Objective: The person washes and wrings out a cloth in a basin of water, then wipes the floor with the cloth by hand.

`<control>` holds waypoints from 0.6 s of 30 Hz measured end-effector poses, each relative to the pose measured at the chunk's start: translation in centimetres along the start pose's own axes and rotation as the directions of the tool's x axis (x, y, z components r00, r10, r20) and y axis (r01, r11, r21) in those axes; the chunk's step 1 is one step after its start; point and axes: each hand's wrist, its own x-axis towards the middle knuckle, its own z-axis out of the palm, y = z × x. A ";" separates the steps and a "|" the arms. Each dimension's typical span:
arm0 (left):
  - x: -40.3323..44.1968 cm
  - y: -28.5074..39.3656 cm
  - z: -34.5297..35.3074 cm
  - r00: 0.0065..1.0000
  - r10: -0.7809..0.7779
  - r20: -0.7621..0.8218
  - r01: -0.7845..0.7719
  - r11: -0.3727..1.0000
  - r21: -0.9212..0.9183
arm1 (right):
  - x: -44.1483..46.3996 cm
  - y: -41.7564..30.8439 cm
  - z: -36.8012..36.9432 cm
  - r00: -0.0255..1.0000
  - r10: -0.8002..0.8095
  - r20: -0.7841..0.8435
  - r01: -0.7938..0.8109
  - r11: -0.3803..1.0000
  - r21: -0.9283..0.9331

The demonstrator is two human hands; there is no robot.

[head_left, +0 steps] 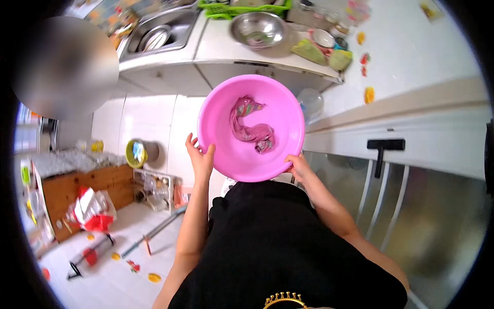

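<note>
A round pink basin [221, 118] is held up in front of my black top, between both hands. Inside it lies a twisted, wet-looking pink cloth [244, 133] in an S shape. My left hand [201, 155] grips the basin's lower left rim, thumb on the inner side and fingers outside. On the lower right rim my right hand [298, 167] is closed, its fingers partly hidden beneath the basin.
Beyond the basin, a counter [216, 44] carries a steel bowl [257, 30] and green cloths [314, 51], with a sink [175, 23] to the left. A bucket [136, 153], wooden cabinet [82, 188] and rack [154, 190] stand left. A sliding glass door [437, 206] is right.
</note>
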 end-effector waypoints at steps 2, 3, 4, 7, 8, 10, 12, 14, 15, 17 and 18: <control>-1.8 0.3 -2.9 0.982 -0.183 -0.049 0.176 0.977 -0.122 | -0.6 -0.7 2.5 0.998 0.036 0.059 -0.034 0.999 -0.037; 2.8 -1.5 -11.2 0.975 -0.161 -0.155 0.162 0.987 -0.004 | 5.6 3.7 11.0 0.974 0.068 0.216 -0.081 0.995 0.051; 4.1 -3.6 -12.0 0.965 -0.184 -0.185 0.178 0.983 -0.049 | 7.4 2.9 12.3 0.967 0.060 0.249 -0.068 0.997 0.024; 0.4 -5.2 -5.4 0.915 -0.401 -0.053 0.353 0.856 -0.379 | 4.1 -3.1 8.0 0.994 0.077 0.079 -0.057 0.971 -0.231; 0.8 -5.4 -9.6 0.899 -0.435 -0.055 0.380 0.836 -0.395 | 4.6 -1.4 11.7 0.990 0.104 0.093 -0.079 0.967 -0.243; 1.8 -7.4 -11.0 0.866 -0.500 0.005 0.454 0.783 -0.426 | 7.2 -1.4 13.2 0.979 0.134 0.152 -0.087 0.954 -0.287; 2.7 -8.3 -12.6 0.840 -0.542 0.021 0.498 0.756 -0.425 | 8.1 -2.4 16.0 0.966 0.176 0.189 -0.107 0.938 -0.329; 3.5 -8.3 -15.0 0.825 -0.565 -0.011 0.515 0.760 -0.397 | 9.3 -2.1 18.7 0.960 0.183 0.212 -0.094 0.924 -0.372; 3.8 -8.8 -16.0 0.821 -0.570 -0.042 0.504 0.756 -0.417 | 9.6 -2.1 20.3 0.959 0.183 0.217 -0.086 0.915 -0.395; 4.9 -10.4 -18.0 0.814 -0.571 -0.108 0.471 0.758 -0.452 | 10.3 -2.2 24.1 0.957 0.176 0.232 -0.060 0.899 -0.435; 5.4 -11.0 -18.8 0.809 -0.576 -0.117 0.466 0.750 -0.470 | 10.8 -2.3 25.5 0.956 0.173 0.236 -0.048 0.888 -0.456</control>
